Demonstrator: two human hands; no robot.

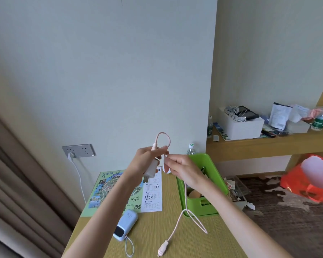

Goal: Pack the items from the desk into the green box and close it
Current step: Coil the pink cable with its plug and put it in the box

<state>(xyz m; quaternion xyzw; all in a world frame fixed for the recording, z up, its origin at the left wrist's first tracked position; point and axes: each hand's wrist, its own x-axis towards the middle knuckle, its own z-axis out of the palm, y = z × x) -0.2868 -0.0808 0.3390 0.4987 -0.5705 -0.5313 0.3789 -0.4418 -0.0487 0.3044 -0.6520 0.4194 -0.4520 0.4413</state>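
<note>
Pink charger cable (186, 197) arches between two raised hands: left hand (147, 159) grips its white plug (151, 170), right hand (183, 168) pinches the cable

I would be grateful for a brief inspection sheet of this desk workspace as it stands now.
Surface: wood-grain desk, partly covered by a map leaflet.
Job's things: green box open, lid raised, items inside; blue power bank lying on the desk; charger held above it.
Clutter: water bottle behind the box.
Hands: left hand grips the charger; right hand pinches the pink cable.
Cables: pink cable hangs to the desk, plug end lying there; white lead drops from the wall socket.
Surroundings: shelf holding a white box and bottles; red bag at right.
</note>
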